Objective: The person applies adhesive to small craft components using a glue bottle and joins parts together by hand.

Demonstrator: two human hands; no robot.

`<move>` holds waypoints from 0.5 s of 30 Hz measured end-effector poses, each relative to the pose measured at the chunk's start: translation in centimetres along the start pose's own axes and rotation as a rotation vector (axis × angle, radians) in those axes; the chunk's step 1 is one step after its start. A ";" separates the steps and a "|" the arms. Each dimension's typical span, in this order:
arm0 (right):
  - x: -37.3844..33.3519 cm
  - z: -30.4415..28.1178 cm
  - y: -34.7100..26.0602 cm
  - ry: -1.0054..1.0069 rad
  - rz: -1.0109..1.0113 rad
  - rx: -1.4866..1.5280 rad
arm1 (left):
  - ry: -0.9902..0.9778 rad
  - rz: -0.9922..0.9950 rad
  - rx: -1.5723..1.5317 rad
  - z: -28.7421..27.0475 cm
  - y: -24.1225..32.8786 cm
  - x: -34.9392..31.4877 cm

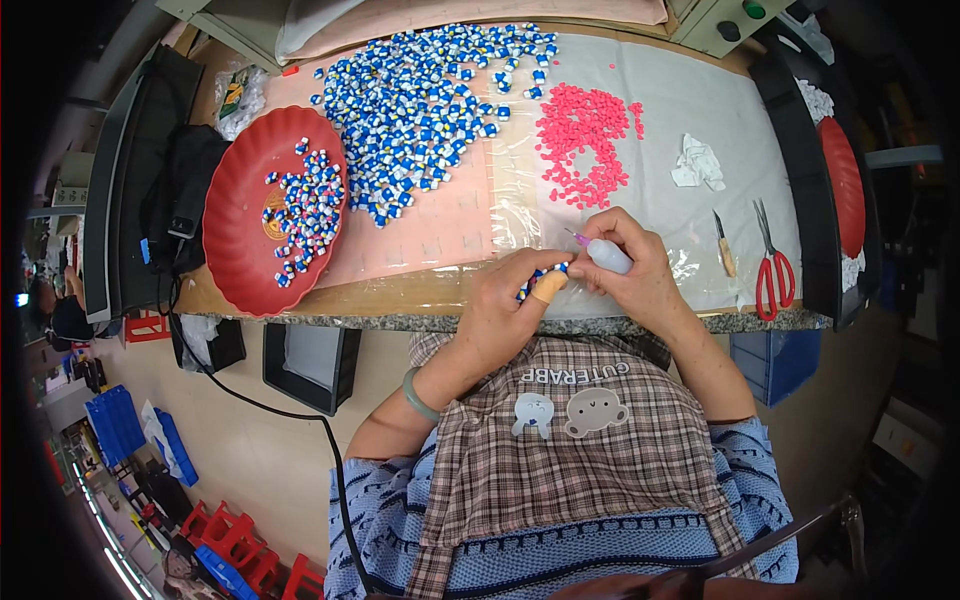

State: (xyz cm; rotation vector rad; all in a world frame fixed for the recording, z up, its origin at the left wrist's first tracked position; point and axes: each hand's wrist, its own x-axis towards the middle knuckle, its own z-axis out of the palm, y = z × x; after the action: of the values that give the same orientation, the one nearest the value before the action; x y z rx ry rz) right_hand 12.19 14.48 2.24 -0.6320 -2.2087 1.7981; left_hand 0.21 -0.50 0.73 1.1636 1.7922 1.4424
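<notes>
A worker's two bare hands meet at the near edge of a table (390, 322). The left hand (503, 298), one fingertip in a tan cover (549, 287), is curled closed around a few blue-and-white pieces (526, 287), their exact number hidden; the right hand (640, 272) closes its fingers around one small white bottle (608, 257), its thin tip pointing up and left. Hundreds more pieces, too many to count, lie heaped beyond, with dozens on one red plate (232, 200) at left. Pink discs (582, 128), also beyond counting, cover part of a white sheet (660, 75). To the right lie one crumpled tissue (698, 163), one knife (724, 246) and one pair of red-handled scissors (773, 275). A pink sheet (440, 225) spreads at left; below, two black bins (347, 372) stand on a pale floor (285, 440), with red stools (232, 538) at lower left.
</notes>
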 end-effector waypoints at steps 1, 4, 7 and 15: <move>0.0 0.1 0.1 0.023 -0.038 -0.002 | -0.001 0.002 0.001 0.0 -0.1 0.0; 0.0 0.5 0.3 0.038 0.053 0.090 | 0.013 -0.004 -0.039 -0.1 -0.6 0.0; -0.1 0.8 0.1 0.043 0.099 0.150 | 0.007 -0.025 -0.047 -0.3 -0.4 0.0; -0.4 0.9 -0.7 0.096 0.113 0.312 | -0.092 -0.350 -0.895 -2.1 -0.2 0.2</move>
State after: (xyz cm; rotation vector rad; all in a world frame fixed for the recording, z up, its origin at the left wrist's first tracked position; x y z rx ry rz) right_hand 12.03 13.41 2.75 -0.7666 -1.8107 2.0628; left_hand -1.71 -1.38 1.14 0.4152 0.9952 1.6491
